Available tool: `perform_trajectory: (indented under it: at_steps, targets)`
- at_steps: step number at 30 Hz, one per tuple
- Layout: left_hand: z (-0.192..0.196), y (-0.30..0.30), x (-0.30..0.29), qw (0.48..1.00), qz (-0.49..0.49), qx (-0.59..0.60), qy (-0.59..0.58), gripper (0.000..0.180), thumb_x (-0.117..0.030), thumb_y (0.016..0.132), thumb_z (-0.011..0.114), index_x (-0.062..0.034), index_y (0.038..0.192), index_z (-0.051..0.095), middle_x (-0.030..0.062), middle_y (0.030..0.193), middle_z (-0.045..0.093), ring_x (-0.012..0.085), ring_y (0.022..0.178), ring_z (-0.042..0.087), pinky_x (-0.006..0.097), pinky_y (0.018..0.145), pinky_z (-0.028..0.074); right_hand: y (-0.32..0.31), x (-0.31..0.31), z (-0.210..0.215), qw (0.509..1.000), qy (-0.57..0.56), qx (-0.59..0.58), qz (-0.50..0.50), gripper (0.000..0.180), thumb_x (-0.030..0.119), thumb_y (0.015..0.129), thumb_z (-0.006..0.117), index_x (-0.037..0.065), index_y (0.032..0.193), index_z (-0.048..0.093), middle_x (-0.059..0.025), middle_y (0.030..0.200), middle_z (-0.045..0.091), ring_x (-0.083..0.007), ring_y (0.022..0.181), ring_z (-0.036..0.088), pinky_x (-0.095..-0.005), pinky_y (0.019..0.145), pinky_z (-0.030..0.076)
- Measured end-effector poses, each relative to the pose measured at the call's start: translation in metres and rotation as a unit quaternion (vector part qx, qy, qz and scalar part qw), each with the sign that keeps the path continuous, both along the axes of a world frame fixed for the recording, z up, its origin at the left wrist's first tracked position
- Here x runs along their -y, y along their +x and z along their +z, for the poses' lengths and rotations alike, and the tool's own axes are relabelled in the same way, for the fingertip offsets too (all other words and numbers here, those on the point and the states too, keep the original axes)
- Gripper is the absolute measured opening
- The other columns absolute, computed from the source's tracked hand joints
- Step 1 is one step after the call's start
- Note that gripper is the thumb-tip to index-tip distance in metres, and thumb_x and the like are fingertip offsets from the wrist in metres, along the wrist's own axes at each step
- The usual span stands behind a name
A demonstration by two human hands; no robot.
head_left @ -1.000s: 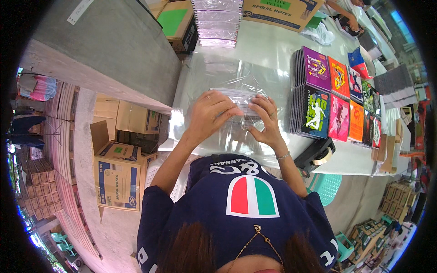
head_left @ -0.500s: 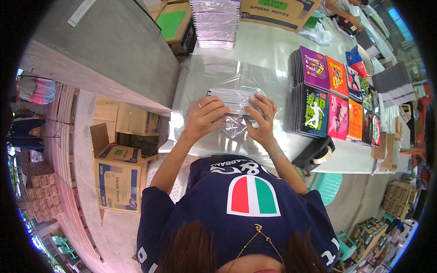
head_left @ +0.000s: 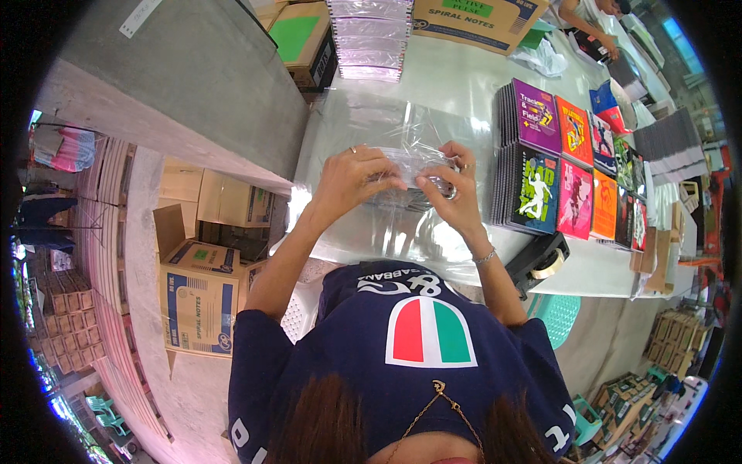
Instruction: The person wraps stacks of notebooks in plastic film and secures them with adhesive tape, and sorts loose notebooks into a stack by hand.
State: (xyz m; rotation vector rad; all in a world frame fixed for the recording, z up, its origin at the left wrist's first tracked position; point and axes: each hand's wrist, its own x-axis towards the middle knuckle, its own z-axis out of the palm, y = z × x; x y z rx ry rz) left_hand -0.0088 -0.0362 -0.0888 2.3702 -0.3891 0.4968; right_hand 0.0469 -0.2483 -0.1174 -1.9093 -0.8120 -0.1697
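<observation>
A small stack of spiral notebooks [head_left: 408, 161], seen from its page edges, sits on the table between my hands with clear plastic film drawn over it. My left hand [head_left: 357, 179] grips its left end, fingers bent over the film and the thumb near the front edge. At the right end my right hand [head_left: 452, 185] pinches the film against the stack, thumb on the front side. More of the clear plastic sheet [head_left: 402, 120] lies spread and wrinkled behind the stack, and some shines on the table in front. The covers are hidden.
Stacks of sports-cover notebooks [head_left: 533, 189] stand to the right, with a black tape dispenser [head_left: 541, 263] at the table's front edge. Wrapped notebook bundles [head_left: 371, 42] and cardboard boxes [head_left: 471, 27] are at the back. A grey pillar [head_left: 193, 85] rises on the left. Another person [head_left: 591, 27] works far right.
The film now covers the stack's upper and front sides, where white page edges showed before. My left hand has shifted slightly right; my right hand has moved a little right.
</observation>
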Motion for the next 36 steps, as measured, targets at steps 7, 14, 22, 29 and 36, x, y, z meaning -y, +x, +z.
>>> perform_trajectory:
  at_steps: [7,14,22,29,36]
  targets:
    - [0.007,0.005,0.002,0.999,0.004,-0.044,-0.003,0.026,-0.034,0.075,0.071,-0.0095,0.081,0.068,0.0033,0.076,0.065,0.0234,0.072,0.063,0.035,0.064,0.049,0.017,-0.002,0.008,0.993,0.057,-0.099,-0.012,0.064,0.020,0.071,0.079,0.010,0.126,0.047,-0.0115,0.108,0.050,-0.0221,0.104,0.048,-0.0338,0.081,0.043]
    - [0.004,0.008,0.008,0.993,0.048,-0.087,-0.061,0.022,-0.024,0.074,0.074,-0.0070,0.086,0.066,0.0065,0.080,0.065,0.0234,0.073,0.062,0.034,0.067,0.049,0.042,-0.001,0.003,0.951,0.081,-0.284,0.089,0.074,0.022,0.069,0.081,0.005,0.131,0.045,-0.0052,0.092,0.057,-0.0118,0.077,0.055,-0.0236,0.067,0.044]
    - [0.005,0.018,0.017,0.983,0.158,0.091,-0.035,0.030,-0.016,0.075,0.071,-0.0049,0.101,0.062,0.0107,0.100,0.059,0.0250,0.091,0.056,0.033,0.087,0.043,0.057,-0.002,0.022,0.895,-0.055,-0.428,0.113,0.047,0.024,0.071,0.079,0.000,0.108,0.065,-0.0023,0.083,0.064,-0.0071,0.072,0.056,-0.0208,0.061,0.044]
    - [-0.020,0.046,-0.011,0.936,-0.028,-0.231,-0.266,0.041,-0.020,0.073,0.075,-0.0059,0.110,0.065,0.0066,0.095,0.066,0.0155,0.092,0.060,0.030,0.083,0.046,0.059,-0.004,-0.006,0.883,0.075,-0.442,0.138,0.046,0.027,0.071,0.079,0.000,0.106,0.066,-0.0051,0.090,0.065,-0.0098,0.080,0.059,-0.0234,0.072,0.046]
    - [0.002,0.055,-0.006,0.953,-0.062,-0.210,-0.209,0.035,-0.012,0.077,0.071,-0.0064,0.111,0.065,0.0053,0.094,0.067,0.0145,0.089,0.061,0.029,0.081,0.048,0.055,-0.008,-0.003,0.916,0.047,-0.378,0.123,0.036,0.030,0.073,0.078,0.001,0.094,0.070,-0.0055,0.099,0.061,-0.0121,0.092,0.057,-0.0233,0.080,0.042]
